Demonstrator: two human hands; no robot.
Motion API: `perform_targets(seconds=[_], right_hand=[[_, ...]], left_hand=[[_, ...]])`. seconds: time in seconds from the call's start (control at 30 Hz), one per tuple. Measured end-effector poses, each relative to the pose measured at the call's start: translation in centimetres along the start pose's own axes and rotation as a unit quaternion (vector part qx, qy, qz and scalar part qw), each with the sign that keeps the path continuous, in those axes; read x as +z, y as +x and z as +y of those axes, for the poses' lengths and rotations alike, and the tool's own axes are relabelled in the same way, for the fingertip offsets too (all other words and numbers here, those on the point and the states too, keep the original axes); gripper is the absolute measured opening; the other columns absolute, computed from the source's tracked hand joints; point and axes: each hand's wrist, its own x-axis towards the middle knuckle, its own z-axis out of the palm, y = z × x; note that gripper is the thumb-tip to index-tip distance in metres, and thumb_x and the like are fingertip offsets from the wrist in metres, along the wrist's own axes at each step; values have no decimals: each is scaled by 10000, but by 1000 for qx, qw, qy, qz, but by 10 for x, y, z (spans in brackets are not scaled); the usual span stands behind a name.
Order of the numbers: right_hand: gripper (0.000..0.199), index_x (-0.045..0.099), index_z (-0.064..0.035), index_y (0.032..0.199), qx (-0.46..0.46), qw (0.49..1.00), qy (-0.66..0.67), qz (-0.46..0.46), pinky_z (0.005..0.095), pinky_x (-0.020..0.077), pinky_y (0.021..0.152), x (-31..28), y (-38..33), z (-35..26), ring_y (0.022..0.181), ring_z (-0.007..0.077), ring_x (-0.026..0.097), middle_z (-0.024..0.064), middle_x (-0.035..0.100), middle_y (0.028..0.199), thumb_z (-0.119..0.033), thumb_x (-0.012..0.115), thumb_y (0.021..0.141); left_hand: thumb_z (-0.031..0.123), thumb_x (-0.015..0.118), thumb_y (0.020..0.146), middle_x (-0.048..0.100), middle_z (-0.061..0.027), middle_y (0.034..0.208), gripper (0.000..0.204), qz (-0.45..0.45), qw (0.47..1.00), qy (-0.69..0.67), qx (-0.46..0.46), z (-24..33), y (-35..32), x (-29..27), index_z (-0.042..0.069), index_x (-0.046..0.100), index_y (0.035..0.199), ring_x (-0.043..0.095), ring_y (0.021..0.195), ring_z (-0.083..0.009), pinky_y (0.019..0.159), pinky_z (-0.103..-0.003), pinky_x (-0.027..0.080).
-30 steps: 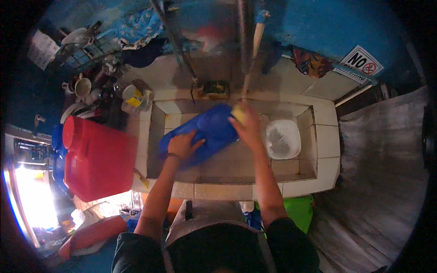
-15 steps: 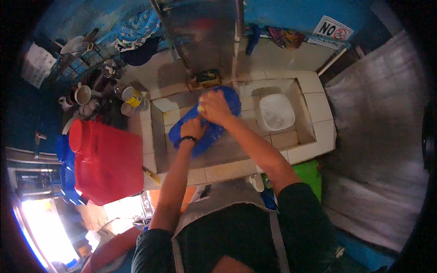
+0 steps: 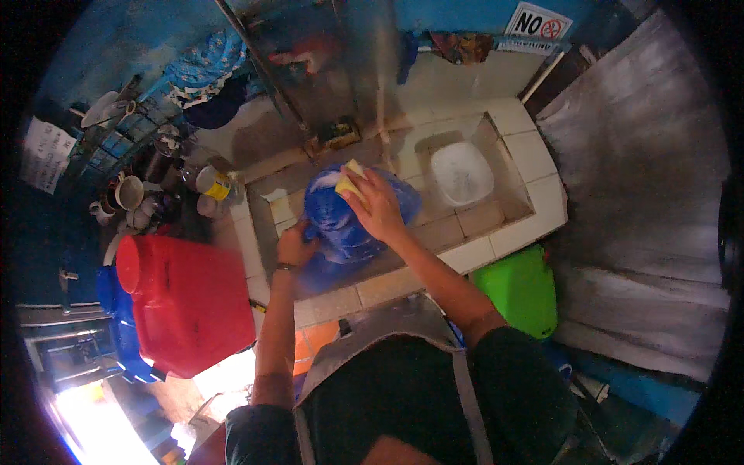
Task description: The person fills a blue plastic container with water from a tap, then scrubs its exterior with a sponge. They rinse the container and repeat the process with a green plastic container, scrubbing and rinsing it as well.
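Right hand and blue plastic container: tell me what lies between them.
In the head view, a yellow sponge lies between the right hand and the blue plastic container.

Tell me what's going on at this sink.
A person stands at a tiled sink with both hands on a blue plastic container. The right hand holds a yellow sponge against it, while the left hand is at its left side, its grip too blurred to make out. A white tub sits in the basin to the right.
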Motion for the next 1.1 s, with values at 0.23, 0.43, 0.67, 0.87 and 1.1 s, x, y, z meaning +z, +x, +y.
perform_targets(seconds=[0.23,0.43,0.67,0.87,1.1], right_hand=[[218,638,-77,947,297,945,-109,-77,441,453,779,-3,1,20,942,343,560,176,624,950,-243,562,827],[293,606,-147,1077,4,995,14,-96,397,410,905,60,-17,-55,1073,306,504,116,562,1157,-204,567,792],[297,588,-83,1099,298,950,-91,-18,422,430,855,15,-56,76,979,345,540,172,546,1124,-203,541,831],[373,529,-86,1202,134,969,81,-192,385,373,941,2,-22,2,1132,358,448,182,491,1218,-224,528,856],[273,600,-84,1064,260,934,64,-238,426,400,922,59,-63,67,1064,330,514,156,547,1148,-224,578,830]], left_hand=[[132,683,652,646,-180,825,385,-7,994,-97,56,-65,-39,-14,27,590,1010,631,753,-324,677,-392,502],[107,613,700,638,-147,739,249,59,961,-263,-55,-143,-57,22,23,617,934,620,650,-261,595,-346,484],[105,674,602,629,-106,750,286,112,992,-44,33,-126,-54,20,63,641,883,602,662,-288,588,-387,478],[71,705,522,598,-83,920,379,47,954,75,287,-26,34,-12,124,632,889,532,1012,-272,884,-376,407],[88,664,663,384,-141,1290,565,283,927,-226,-100,3,-15,0,116,486,1199,386,1209,-271,965,-386,343]])
